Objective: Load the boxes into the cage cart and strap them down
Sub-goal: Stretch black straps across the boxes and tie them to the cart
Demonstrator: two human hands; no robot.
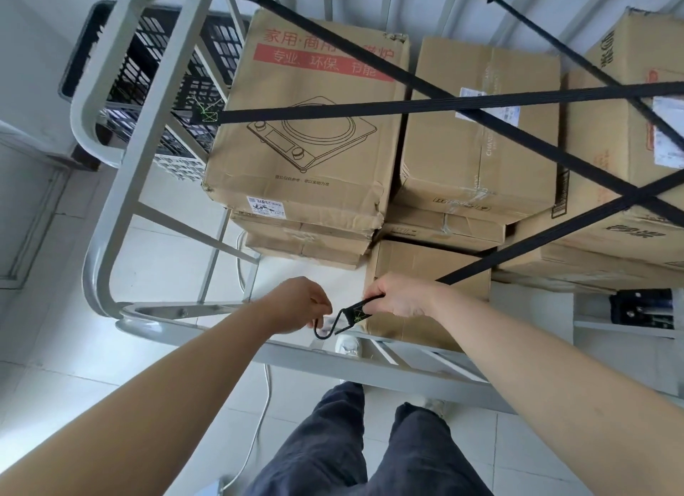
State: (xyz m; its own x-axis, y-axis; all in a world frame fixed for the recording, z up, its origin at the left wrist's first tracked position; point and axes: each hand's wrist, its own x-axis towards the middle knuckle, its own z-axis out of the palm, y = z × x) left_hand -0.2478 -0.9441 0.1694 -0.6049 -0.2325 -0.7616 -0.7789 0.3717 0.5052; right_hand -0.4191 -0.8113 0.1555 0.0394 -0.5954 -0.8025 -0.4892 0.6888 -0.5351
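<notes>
Several brown cardboard boxes point(307, 125) are stacked inside a grey metal cage cart point(122, 184). Black straps point(481, 114) cross over the stack, hooked to the cart's frame at the far side. My right hand point(398, 295) grips the near end of one black strap point(555, 233) that runs up to the right. A black metal hook point(327, 327) hangs from that strap end. My left hand point(303, 305) pinches the hook just above the cart's near rail point(296, 355).
Black plastic crates point(163, 70) stand behind the cart at the left. A white cable point(259, 421) trails across the tiled floor near my legs. A small dark device point(642, 307) lies on a ledge at the right.
</notes>
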